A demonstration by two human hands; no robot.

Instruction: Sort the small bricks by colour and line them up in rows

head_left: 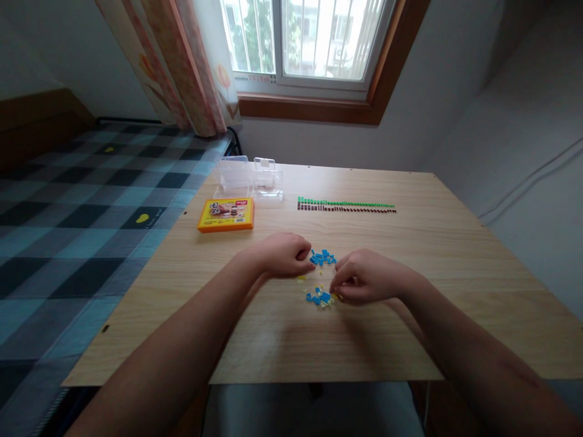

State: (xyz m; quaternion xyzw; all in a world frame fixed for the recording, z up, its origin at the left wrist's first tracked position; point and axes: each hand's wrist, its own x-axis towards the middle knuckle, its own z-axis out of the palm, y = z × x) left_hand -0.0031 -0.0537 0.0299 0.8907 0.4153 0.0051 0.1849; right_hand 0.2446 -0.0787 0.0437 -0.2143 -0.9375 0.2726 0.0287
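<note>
Small blue building bricks (323,258) lie in a loose pile between my hands. A second pile nearer me mixes blue bricks (320,298) with small pale yellow bricks (324,304). At the left side of the far pile is my left hand (288,254), its fingers curled in and the tips beside the blue bricks. My right hand (365,278) bends over the right side of the nearer pile, fingers pinched together close to a few yellow bricks. Whatever either hand may hold is too small or hidden to make out.
Rows of green bricks (346,203) and dark brown bricks (346,209) run across the table (455,243) farther back. An orange-yellow box (226,215) stands at the left, with clear plastic containers (268,184) behind it. A checked bed (91,200) adjoins the table's left side.
</note>
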